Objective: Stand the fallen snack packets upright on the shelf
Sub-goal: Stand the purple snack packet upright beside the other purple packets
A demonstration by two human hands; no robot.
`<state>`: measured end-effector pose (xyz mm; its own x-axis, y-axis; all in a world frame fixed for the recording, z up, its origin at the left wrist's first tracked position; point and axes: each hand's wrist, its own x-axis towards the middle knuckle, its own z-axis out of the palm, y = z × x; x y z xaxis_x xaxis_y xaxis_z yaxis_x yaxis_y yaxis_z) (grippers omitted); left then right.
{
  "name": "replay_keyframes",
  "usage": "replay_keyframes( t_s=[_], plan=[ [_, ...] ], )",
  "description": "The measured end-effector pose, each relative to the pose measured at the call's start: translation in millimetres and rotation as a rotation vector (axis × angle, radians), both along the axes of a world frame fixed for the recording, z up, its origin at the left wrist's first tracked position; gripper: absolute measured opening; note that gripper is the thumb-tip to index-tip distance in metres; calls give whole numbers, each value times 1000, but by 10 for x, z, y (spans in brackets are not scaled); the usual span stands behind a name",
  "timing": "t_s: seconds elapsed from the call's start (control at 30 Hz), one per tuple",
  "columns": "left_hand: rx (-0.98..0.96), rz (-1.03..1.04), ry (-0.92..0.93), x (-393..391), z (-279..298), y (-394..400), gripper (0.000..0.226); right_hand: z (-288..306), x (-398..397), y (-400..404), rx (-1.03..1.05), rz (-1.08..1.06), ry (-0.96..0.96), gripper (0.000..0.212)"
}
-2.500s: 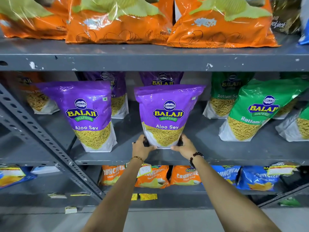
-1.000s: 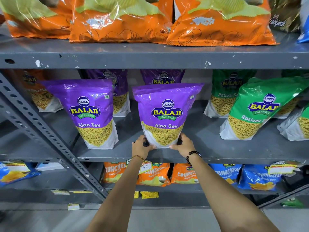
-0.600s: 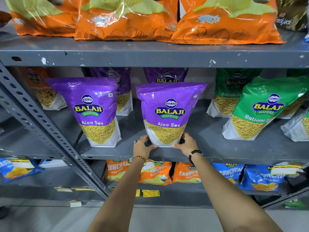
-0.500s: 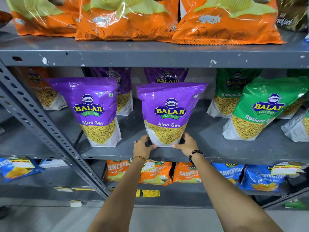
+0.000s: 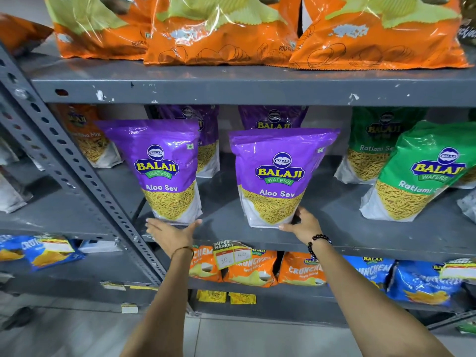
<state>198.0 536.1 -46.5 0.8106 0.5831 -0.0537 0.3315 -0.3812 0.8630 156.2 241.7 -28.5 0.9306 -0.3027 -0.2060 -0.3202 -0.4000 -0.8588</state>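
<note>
- On the middle shelf (image 5: 334,243), front row: two purple Aloo Sev packets, both upright, long axis vertical, labels facing out.
- Left hand (image 5: 173,234): fingers spread, palm toward the shelf, at the base of the left purple packet (image 5: 164,171). Packet sits directly above and just behind the fingertips. Hand is released, not closed round anything; contact with the bottom edge looks likely, but the view does not settle it.
- Right hand (image 5: 302,224): at the lower right corner of the centre purple packet (image 5: 278,176), thumb along the bottom edge, fingers reaching behind that corner. Reads as a light steadying hold on the corner, not a clenched grasp.
- Key relation: each packet rises straight up from its own hand. Left hand is the nearer to the left packet, right hand to the centre one; the two packets stand apart with bare shelf between them.
- Judgement: left packet is next to be squared, so any push should go in at the base, toward the back, to avoid tipping the top forward.
- Green Ratlami Sev packet (image 5: 417,173), to the right: leans with its top tilted rightward, base on the shelf. Probably still needs straightening; right hand is the nearer.
- Back row packets stand upright, partly hidden.
</note>
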Motion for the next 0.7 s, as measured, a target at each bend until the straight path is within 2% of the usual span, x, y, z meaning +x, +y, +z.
replay_keyframes(
  t_s=[0.17,0.4,0.7],
  plan=[
    [17,-5,78,71,-38,70,132,0,6,-12,-9,7,10,58],
    [48,14,37,50,-53,66,118,-15,8,-10,-9,-12,4,56],
    [156,38,55,45,-44,50,111,-29,19,-9,-26,-21,18,56]
  ],
)
